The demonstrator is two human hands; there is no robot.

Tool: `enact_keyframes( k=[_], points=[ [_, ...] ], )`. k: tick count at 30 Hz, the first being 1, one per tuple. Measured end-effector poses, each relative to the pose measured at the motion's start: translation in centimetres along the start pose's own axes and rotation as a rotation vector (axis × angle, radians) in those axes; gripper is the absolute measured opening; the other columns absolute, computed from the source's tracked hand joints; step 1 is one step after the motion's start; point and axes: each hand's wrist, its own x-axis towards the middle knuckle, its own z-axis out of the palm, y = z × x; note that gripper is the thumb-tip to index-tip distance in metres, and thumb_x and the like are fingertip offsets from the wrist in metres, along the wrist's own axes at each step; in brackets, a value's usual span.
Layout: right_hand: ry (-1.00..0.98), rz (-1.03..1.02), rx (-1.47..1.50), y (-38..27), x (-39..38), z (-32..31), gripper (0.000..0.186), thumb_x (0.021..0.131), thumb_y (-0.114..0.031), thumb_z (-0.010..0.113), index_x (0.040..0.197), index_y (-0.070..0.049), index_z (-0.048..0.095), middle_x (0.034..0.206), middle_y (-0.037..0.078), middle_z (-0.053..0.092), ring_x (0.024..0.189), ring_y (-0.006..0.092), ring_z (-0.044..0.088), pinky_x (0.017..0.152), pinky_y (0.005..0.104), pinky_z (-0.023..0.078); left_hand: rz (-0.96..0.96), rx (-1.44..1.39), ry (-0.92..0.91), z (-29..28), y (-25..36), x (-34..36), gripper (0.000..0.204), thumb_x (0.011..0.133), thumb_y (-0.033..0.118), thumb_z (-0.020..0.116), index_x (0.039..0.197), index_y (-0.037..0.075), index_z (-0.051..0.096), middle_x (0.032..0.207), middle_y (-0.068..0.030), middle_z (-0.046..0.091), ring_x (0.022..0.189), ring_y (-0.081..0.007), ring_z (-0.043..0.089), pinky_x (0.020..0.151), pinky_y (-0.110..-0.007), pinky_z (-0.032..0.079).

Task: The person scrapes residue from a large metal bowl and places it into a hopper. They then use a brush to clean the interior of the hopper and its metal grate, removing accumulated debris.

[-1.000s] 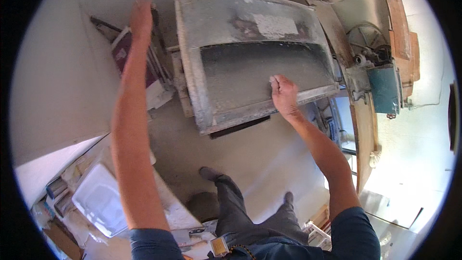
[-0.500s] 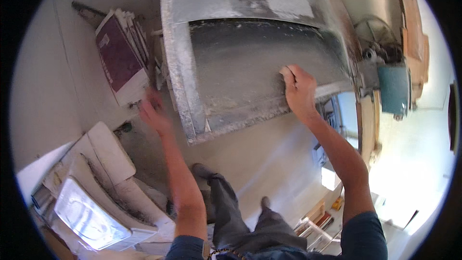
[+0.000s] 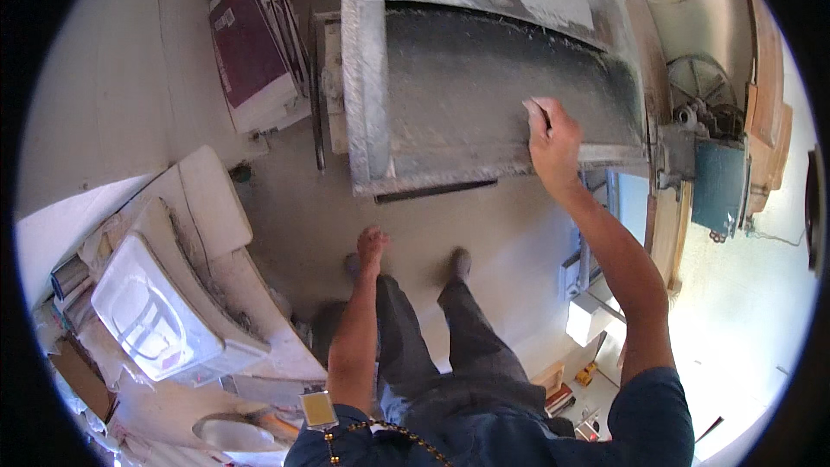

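A grey, dust-coated metal frame (image 3: 367, 95) surrounds a recessed dark sheet (image 3: 467, 69) at the top centre. My right hand (image 3: 553, 143) is over the frame's near part, its fingers pinched; anything between them is too small to make out. Below the frame, my left hand (image 3: 372, 246) is low in front of my legs with fingers curled, apart from the frame; whether it holds anything is hidden.
Purple-covered papers (image 3: 249, 43) lie left of the frame, beside a dark bar (image 3: 318, 125). A white plastic tray (image 3: 156, 303) rests on cluttered boards at lower left. A spoked wheel (image 3: 696, 78), teal panel (image 3: 718, 182) and wooden boards (image 3: 765, 121) stand at right. Floor shows below the frame.
My left hand has come down from beside the papers to near my legs, its fingers now curled. My right hand stays pinched over the frame, shifted rightward in view.
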Motion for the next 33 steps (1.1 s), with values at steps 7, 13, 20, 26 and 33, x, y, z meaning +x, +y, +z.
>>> enact_keyframes(
  k=[7, 13, 20, 26, 33],
  points=[
    [0.001, 0.07, 0.169, -0.1, -0.2, -0.4, 0.006, 0.102, -0.009, 0.067, 0.101, -0.003, 0.067, 0.072, 0.016, 0.064, 0.061, 0.0258, 0.065, 0.059, 0.0384, 0.05, 0.034, 0.011, 0.024, -1.0, 3.1, -9.7, 0.048, 0.106, 0.041, 0.063, 0.134, 0.001, 0.064, 0.106, -0.0135, 0.075, 0.089, -0.026, 0.074, 0.088, -0.046, 0.058],
    [0.008, 0.079, 0.334, 0.9, 0.0, -1.2, 0.022, 0.104, -0.019, 0.059, 0.092, -0.001, 0.062, 0.065, 0.019, 0.059, 0.058, 0.0353, 0.063, 0.058, 0.0463, 0.049, -0.195, 0.06, 0.14, -3.5, -2.6, -24.1, 0.052, 0.103, 0.046, 0.066, 0.135, 0.005, 0.061, 0.111, -0.0165, 0.075, 0.093, -0.0307, 0.075, 0.094, -0.047, 0.057],
    [-0.179, 0.149, 0.627, 7.2, -6.1, -10.7, 0.039, 0.108, -0.021, 0.059, 0.079, 0.004, 0.049, 0.063, 0.014, 0.053, 0.058, 0.0251, 0.058, 0.06, 0.0403, 0.05, -0.189, -0.038, 0.326, -3.1, -12.5, -43.5, 0.035, 0.098, 0.046, 0.062, 0.112, 0.014, 0.066, 0.093, -0.008, 0.071, 0.076, -0.0283, 0.071, 0.065, -0.047, 0.057],
    [-0.259, 0.277, 0.529, 15.1, -5.6, -22.5, 0.021, 0.104, -0.015, 0.067, 0.095, 0.004, 0.07, 0.09, 0.01, 0.076, 0.084, 0.0137, 0.074, 0.077, 0.0319, 0.06, -0.258, -0.257, 0.222, 4.9, -18.8, -51.0, 0.022, 0.093, 0.037, 0.06, 0.102, 0.018, 0.066, 0.078, -0.0035, 0.065, 0.066, -0.0269, 0.064, 0.054, -0.048, 0.05],
    [0.228, -0.066, 0.327, 16.4, 8.7, -31.0, 0.058, 0.108, -0.035, 0.062, 0.154, -0.002, 0.051, 0.155, 0.023, 0.054, 0.146, 0.035, 0.052, 0.121, 0.0465, 0.042, -0.21, -0.409, 0.144, 10.9, -14.0, -44.0, 0.031, 0.1, 0.032, 0.057, 0.122, 0.013, 0.068, 0.088, -0.0059, 0.073, 0.071, -0.0277, 0.068, 0.057, -0.045, 0.053]
  ],
)
